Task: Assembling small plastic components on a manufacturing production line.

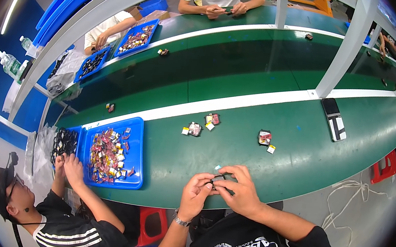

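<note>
Near the table's front edge, my left hand and my right hand are closed together on a small black plastic part. Fingers cover much of it, so its exact kind cannot be made out. A watch sits on my left wrist. Beyond my hands, on the green table, lie two small black-framed pieces with reddish parts and white-yellow tabs, one piece beside another piece. Farther right is a third such piece. A light blue scrap lies just past my fingers.
To the left, a blue tray holds many small reddish and white-yellow parts; a second blue tray of black parts adjoins it. A co-worker works there. A black-and-white pouch lies right, near a white post. Other people work across the conveyor.
</note>
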`<state>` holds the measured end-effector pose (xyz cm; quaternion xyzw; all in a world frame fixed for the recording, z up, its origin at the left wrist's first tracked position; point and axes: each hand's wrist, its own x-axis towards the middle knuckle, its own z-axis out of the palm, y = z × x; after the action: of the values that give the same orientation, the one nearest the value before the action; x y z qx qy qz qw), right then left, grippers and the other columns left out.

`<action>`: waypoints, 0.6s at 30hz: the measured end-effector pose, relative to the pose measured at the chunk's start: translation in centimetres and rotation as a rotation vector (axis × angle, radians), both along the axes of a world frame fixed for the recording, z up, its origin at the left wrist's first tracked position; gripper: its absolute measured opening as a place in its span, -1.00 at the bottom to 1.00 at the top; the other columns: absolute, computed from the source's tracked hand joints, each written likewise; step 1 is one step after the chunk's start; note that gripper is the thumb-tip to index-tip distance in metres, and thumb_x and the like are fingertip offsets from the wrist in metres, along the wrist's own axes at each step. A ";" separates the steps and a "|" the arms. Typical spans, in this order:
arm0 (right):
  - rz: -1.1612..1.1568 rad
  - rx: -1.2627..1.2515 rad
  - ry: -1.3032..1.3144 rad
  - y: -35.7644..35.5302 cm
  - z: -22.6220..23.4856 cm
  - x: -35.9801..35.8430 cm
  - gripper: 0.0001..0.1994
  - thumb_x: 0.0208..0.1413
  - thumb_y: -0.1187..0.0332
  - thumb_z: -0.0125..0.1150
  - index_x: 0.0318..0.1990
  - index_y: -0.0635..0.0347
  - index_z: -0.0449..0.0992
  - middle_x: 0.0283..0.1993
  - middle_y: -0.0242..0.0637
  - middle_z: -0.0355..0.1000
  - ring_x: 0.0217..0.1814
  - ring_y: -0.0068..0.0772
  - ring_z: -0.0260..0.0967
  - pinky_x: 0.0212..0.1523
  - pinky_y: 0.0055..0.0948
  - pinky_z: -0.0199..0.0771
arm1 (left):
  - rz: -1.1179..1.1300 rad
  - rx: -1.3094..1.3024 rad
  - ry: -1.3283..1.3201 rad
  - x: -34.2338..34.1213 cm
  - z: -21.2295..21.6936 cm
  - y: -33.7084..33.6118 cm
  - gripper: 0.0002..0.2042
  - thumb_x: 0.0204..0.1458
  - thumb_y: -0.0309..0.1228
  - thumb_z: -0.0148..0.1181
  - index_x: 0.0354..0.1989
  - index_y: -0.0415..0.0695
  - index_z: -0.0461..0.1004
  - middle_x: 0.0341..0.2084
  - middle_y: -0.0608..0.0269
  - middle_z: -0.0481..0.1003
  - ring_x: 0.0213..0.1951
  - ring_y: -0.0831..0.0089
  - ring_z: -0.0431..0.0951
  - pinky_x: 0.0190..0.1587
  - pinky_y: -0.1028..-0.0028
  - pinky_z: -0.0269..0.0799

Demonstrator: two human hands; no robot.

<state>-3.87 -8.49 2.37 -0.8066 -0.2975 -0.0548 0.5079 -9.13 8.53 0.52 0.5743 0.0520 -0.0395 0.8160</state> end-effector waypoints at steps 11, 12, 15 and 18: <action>0.025 0.100 0.189 0.1 0.2 -0.1 -0.79 -0.07 0.49 0.39 -0.21 0.07 0.69 0.13 -0.31 0.41 0.16 -0.22 0.27 0.06 -0.34 0.37 | 0.021 -0.046 -0.028 -0.2 -0.3 0.2 -0.77 0.26 -0.62 -0.04 0.06 -0.32 0.27 0.09 -0.11 0.43 0.03 0.28 0.53 0.05 0.31 0.58; 0.027 0.124 0.213 0.3 0.1 -0.2 -0.78 -0.07 0.49 0.38 -0.21 0.07 0.69 0.14 -0.30 0.41 0.17 -0.22 0.27 0.06 -0.33 0.37 | 0.020 -0.045 -0.027 -0.3 -0.5 0.3 -0.77 0.26 -0.62 -0.04 0.06 -0.32 0.27 0.09 -0.11 0.43 0.03 0.28 0.53 0.05 0.31 0.58; 0.035 0.147 0.225 0.6 0.3 -0.3 -0.78 -0.06 0.49 0.38 -0.20 0.07 0.69 0.15 -0.29 0.41 0.19 -0.20 0.26 0.06 -0.32 0.38 | 0.045 -0.011 -0.024 -0.4 -0.8 0.4 -0.78 0.26 -0.60 -0.03 0.06 -0.32 0.27 0.09 -0.13 0.43 0.03 0.27 0.54 0.05 0.31 0.58; 0.038 0.138 0.185 0.6 0.4 -0.1 -0.78 -0.06 0.50 0.37 -0.20 0.07 0.68 0.15 -0.28 0.41 0.19 -0.17 0.26 0.07 -0.30 0.38 | 0.070 -0.045 -0.045 -0.3 -0.6 0.3 -0.79 0.26 -0.60 -0.03 0.04 -0.31 0.28 0.09 -0.15 0.44 0.03 0.28 0.54 0.04 0.32 0.58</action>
<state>-3.92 -7.93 2.76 -0.7656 -0.2604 0.0091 0.5882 -9.48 8.85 -0.06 0.5542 0.0528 0.0011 0.8307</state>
